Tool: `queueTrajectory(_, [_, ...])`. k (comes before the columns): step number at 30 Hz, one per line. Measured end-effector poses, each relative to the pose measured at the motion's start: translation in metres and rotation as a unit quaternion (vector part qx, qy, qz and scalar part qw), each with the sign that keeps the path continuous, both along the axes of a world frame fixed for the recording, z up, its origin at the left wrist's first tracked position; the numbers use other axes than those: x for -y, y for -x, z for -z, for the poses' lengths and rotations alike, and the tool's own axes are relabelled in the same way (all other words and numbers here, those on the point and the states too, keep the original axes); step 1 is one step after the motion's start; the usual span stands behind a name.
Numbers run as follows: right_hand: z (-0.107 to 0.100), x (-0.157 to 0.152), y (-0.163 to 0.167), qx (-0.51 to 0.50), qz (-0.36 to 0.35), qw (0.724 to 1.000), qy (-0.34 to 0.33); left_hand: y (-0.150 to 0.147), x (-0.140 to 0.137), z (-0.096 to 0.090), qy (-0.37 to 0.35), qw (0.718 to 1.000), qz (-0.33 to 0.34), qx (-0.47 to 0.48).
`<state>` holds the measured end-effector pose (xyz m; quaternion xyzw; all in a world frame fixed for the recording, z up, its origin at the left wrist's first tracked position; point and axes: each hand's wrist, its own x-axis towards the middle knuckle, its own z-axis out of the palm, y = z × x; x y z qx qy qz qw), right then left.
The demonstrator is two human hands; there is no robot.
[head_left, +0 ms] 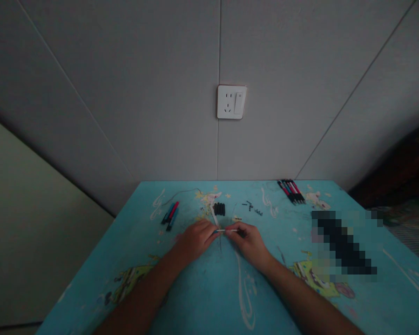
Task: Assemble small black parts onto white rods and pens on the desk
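Note:
Both hands meet over the middle of the table, fingers pinched. My left hand (196, 238) closes on a pen barrel (215, 231), of which only a bit of blue shows at the fingertips. A thin, pale pen refill (221, 230) spans the gap between the hands, level with the tabletop. My right hand (248, 242) pinches this refill; something dark shows by its fingers, too small to make out. Just beyond the hands lie several short black grips (219, 209) in a row. Small dark pieces (249, 205) are scattered to their right.
Three blue and red pen barrels (171, 215) rest at the left. Several pens (291, 191) lie side by side at the back right. A pixelated dark patch (345, 242) covers something on the right. The blue patterned table (202, 298) meets a grey wall with a socket (231, 102).

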<state>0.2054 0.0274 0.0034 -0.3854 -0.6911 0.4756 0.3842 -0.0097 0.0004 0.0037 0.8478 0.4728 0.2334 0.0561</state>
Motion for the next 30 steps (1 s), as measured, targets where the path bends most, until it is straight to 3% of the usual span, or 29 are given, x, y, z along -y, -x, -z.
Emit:
queueTrajectory(13, [-0.001, 0.0031, 0.0057, -0.068, 0.002, 0.997, 0.048, -0.0006, 0.0021, 0.0055, 0.02, 1.0, -0.02, 0.01])
queueTrajectory(30, [0.0036, 0.0008, 0.0008, 0.05, 0.006, 0.999, -0.018, 0.0038, 0.0003, 0.0068, -0.01, 1.0, 0.0, -0.029])
